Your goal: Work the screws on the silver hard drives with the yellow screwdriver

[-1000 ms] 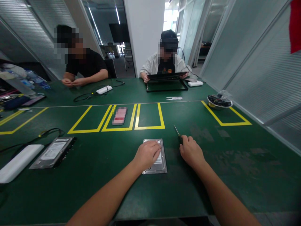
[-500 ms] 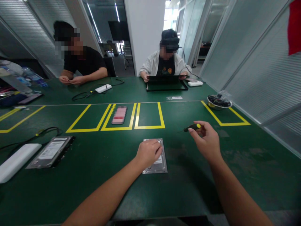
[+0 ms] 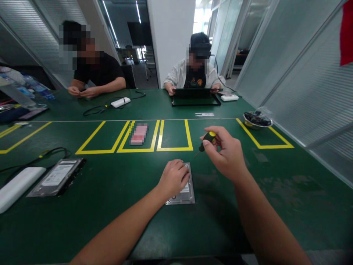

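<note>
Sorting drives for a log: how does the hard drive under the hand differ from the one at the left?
The centre drive lies squarely ahead, pinned by the left hand, with the right hand holding a screwdriver above it. The left drive lies untouched and skewed, its white label fully visible. Both lie flat on the green table.

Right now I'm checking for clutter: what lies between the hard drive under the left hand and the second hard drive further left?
Nothing: the head view shows only bare green table between the hard drive under the left hand and the second hard drive.
</note>
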Demonstrator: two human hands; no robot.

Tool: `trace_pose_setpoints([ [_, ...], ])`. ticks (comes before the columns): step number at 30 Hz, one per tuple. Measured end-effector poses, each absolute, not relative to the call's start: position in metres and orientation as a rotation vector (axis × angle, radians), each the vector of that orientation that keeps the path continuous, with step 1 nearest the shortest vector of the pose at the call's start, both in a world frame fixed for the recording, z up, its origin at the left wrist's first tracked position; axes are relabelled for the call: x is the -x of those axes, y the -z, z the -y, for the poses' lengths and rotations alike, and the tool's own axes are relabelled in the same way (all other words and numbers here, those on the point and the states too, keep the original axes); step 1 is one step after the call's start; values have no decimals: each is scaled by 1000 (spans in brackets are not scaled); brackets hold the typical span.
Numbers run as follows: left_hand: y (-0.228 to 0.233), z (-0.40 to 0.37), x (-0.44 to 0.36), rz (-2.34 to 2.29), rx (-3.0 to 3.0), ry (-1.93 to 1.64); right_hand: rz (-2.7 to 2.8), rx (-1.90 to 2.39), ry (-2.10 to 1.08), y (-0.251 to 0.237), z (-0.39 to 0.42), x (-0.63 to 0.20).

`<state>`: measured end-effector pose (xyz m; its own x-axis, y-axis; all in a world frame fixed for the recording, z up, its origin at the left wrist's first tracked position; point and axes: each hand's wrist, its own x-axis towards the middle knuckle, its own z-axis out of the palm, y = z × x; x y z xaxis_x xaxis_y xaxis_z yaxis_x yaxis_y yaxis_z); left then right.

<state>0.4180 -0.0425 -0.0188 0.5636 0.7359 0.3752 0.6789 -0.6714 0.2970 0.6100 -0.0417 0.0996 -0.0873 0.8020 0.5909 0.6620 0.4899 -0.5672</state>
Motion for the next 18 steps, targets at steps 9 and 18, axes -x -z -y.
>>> trace_pose_setpoints([
  [9, 16, 46, -418, -1316, -2631, -725, 2033, 1215, -198, -79, 22, -603],
  [18, 12, 48, -420, -1384, -2638, -660, 1988, 1270, -187, -68, 12, -602],
])
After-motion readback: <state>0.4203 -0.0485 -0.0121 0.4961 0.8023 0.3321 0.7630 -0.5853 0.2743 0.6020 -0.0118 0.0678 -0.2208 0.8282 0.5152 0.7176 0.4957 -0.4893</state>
